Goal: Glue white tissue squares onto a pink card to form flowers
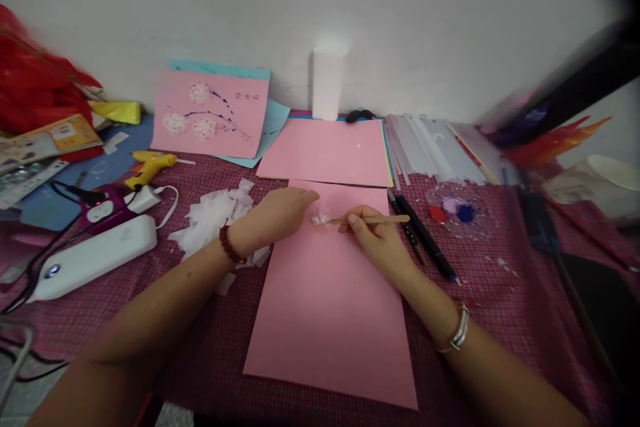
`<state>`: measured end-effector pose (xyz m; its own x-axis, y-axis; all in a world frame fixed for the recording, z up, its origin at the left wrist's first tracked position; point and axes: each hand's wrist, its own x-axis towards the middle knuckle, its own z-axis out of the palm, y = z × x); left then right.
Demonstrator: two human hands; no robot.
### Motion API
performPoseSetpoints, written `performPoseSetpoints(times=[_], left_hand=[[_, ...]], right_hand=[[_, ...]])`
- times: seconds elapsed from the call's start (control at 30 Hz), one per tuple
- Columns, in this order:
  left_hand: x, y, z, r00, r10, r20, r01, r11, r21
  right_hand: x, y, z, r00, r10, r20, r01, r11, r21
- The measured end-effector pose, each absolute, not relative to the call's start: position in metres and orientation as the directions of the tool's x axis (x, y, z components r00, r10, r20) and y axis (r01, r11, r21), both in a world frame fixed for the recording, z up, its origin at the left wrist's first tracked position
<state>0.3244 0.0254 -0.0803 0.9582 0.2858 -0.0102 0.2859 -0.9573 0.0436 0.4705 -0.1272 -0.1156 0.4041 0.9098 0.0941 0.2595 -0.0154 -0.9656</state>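
My right hand (377,240) grips a thin wooden stick (395,219) between thumb and fingers. The stick's far tip touches or nearly touches a small crumpled white paper tuft (319,218) on a pink sheet (330,320). Just left of the tuft is my left hand (280,213), back up, its visible fingers stretched toward the sheet's upper part. I see nothing held in it, though its underside is hidden. A damp-looking patch (320,229) shows below the tuft. Beside my left wrist lies a heap of white tissue pieces (215,213).
A pink card with white blossoms (210,113) leans at the back left. Stacked coloured paper (325,150) lies behind the sheet, near a white lamp (327,83). Left are a yellow glue gun (147,167) and a white power strip (100,257); right, black markers (427,240) and a paint palette (460,210).
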Motion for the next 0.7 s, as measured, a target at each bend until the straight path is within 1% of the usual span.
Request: performPoseSetpoints(times=[0.23,0.47,0.6,0.7], left_hand=[[0.325,0.025,-0.08,0.957,0.289,0.015,0.287,-0.955,0.078],[0.323,0.032,-0.086,0.955,0.296,0.017,0.292,-0.948,0.127],[0.32,0.047,-0.066,0.97,0.24,-0.042,0.243,-0.944,0.223],[0.309,0.059,-0.038,0.965,0.26,-0.038,0.262,-0.941,0.216]], right_hand=[[0.469,-0.125,-0.113,0.402,0.911,0.088,0.231,-0.008,-0.973],[0.476,-0.132,-0.117,0.581,0.805,0.118,0.1,0.073,-0.992],[0.475,-0.134,-0.115,0.545,0.83,0.121,0.124,0.063,-0.99],[0.474,-0.137,-0.113,0.493,0.86,0.133,0.187,0.044,-0.981]])
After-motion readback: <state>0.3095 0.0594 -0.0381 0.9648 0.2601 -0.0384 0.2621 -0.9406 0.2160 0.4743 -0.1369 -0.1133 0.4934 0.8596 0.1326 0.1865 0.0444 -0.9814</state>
